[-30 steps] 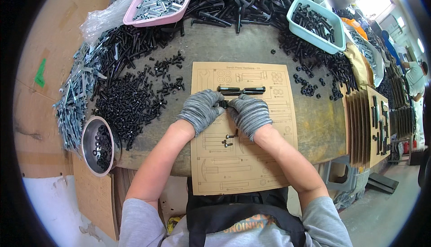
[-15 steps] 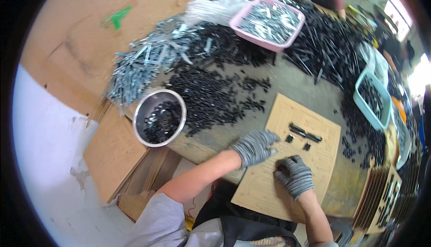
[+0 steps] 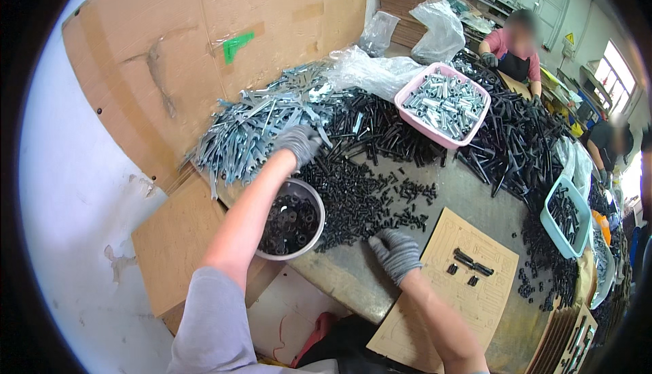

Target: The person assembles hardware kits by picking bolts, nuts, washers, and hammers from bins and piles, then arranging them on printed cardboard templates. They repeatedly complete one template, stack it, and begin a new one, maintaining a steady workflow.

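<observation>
Both my hands wear grey knit gloves. My left hand [image 3: 297, 143] reaches far out to the heap of silvery flat metal wrenches [image 3: 251, 133], its fingers curled down into the pile; whether it holds one is hidden. My right hand [image 3: 395, 253] rests palm down on the grey table at the near edge of the heap of small black screws [image 3: 360, 194], fingers bent over a few of them. A cardboard template sheet [image 3: 468, 286] lies to the right with a few black parts [image 3: 472, 262] on it.
A steel bowl of black washers [image 3: 292, 219] stands under my left forearm. A pink tray of silver sleeves [image 3: 443, 104], a teal tray [image 3: 564, 214], heaps of long black bolts [image 3: 516, 143] and plastic bags cover the table. Other people work at the far side.
My view has swung left. My left hand went from the cardboard sheet out to the wrench heap; my right hand left the sheet for the edge of the black screw heap.
</observation>
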A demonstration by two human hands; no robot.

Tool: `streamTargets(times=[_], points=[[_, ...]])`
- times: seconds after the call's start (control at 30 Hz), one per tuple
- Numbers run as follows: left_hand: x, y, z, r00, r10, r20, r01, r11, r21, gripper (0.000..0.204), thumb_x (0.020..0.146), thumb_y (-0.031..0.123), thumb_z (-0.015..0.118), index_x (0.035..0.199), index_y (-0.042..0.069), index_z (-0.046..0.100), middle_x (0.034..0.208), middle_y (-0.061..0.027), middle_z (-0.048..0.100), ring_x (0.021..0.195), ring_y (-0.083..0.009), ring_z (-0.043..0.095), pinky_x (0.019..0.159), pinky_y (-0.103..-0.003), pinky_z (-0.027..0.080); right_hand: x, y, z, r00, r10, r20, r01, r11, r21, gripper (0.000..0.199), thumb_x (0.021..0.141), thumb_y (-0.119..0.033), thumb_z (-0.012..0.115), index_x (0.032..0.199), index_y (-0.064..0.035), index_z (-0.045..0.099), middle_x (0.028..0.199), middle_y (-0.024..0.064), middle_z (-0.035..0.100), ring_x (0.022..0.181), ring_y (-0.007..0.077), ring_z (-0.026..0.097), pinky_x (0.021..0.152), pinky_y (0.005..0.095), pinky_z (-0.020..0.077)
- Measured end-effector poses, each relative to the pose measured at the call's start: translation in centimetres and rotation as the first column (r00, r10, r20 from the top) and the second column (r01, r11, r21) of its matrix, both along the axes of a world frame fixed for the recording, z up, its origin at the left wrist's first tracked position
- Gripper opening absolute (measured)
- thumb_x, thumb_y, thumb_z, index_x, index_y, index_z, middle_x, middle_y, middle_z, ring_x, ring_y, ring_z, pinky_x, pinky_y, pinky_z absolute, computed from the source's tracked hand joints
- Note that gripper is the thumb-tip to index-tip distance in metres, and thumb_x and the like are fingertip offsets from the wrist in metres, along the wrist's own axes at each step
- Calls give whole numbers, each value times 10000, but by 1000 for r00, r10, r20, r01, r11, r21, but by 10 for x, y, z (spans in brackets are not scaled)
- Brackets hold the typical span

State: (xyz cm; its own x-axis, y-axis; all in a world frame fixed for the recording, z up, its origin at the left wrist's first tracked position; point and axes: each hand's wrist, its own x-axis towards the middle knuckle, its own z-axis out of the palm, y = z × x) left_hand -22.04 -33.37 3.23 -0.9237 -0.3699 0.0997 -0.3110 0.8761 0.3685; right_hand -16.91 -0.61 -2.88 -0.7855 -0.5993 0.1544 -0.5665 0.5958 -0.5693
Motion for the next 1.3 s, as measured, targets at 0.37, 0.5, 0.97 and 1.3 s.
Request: streamTargets(times=[0.37, 0.5, 0.97, 1.3], points=[[-147, -99, -99, 873, 471, 125, -481, 795, 369, 623, 780, 501, 620, 1184, 28, 594, 1232, -185, 564, 1116, -325, 563, 944, -434, 444, 3, -3, -14, 991, -79, -107, 69, 993, -92, 237, 838, -304, 623, 805, -72, 651, 762, 155, 630, 694, 343, 612, 627, 437, 489], [-137, -100, -107, 907, 336, 254, -345, 246, 906, 144, 873, 188, 611, 797, 68, 628, 580, 4, 568, 410, -112, 501, 328, -223, 399, 2, -3, -21, 993, -89, -79, 83, 993, -79, 244, 841, -323, 615, 809, -84, 653, 767, 151, 630, 699, 341, 613, 627, 439, 490], [85, 172, 56, 888, -407, -214, 289, 132, 948, 211, 878, 251, 636, 944, 51, 617, 715, 7, 602, 580, -64, 551, 503, -182, 429, -3, 38, 49, 686, 256, 681, 412, 635, -653, 448, 867, -466, 630, 1036, -53, 669, 707, -28, 597, 572, 67, 502, 512, 216, 423], [130, 300, 23, 884, -377, -277, 277, -55, 959, 282, 908, 128, 531, 1164, 12, 555, 886, -61, 626, 750, -135, 628, 659, -249, 546, 47, 146, 95, 774, 19, 633, 498, 599, -627, 159, 843, -158, 671, 909, -15, 648, 664, 7, 589, 532, 64, 513, 460, 209, 426]])
